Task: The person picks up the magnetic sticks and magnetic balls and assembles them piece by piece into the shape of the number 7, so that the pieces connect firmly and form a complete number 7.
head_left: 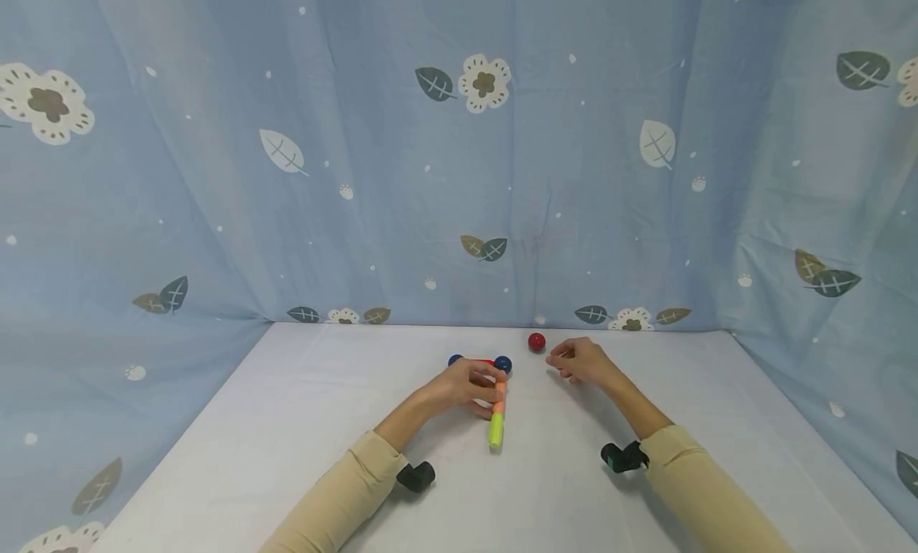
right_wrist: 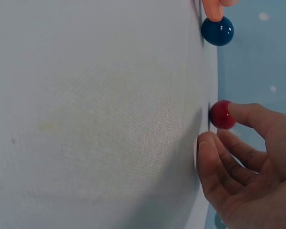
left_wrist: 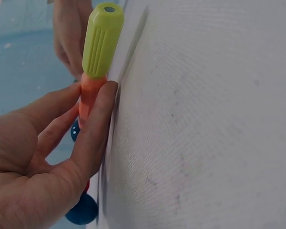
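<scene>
My left hand [head_left: 488, 392] pinches an orange rod [head_left: 500, 395] with a yellow-green cap [head_left: 496, 433] that lies on the white table [head_left: 287, 425]. In the left wrist view the thumb and fingers [left_wrist: 97, 119] close on the rod's orange part [left_wrist: 88, 95] just below the cap [left_wrist: 102, 40]. Two blue balls [head_left: 503, 364] [head_left: 456, 360] sit at the rod's far end with a red piece between them. A red ball [head_left: 536, 343] lies further back; my right hand [head_left: 555, 363] rests just right of it, fingers loosely curled, index tip [right_wrist: 238, 110] at the red ball [right_wrist: 221, 114].
A blue flowered cloth [head_left: 459, 178] hangs behind the table and along both sides. Black wrist-mounted cameras [head_left: 416, 476] [head_left: 622, 456] sit on both sleeves. In the right wrist view a blue ball [right_wrist: 218, 31] and the rod's orange tip [right_wrist: 212, 9] show at the top.
</scene>
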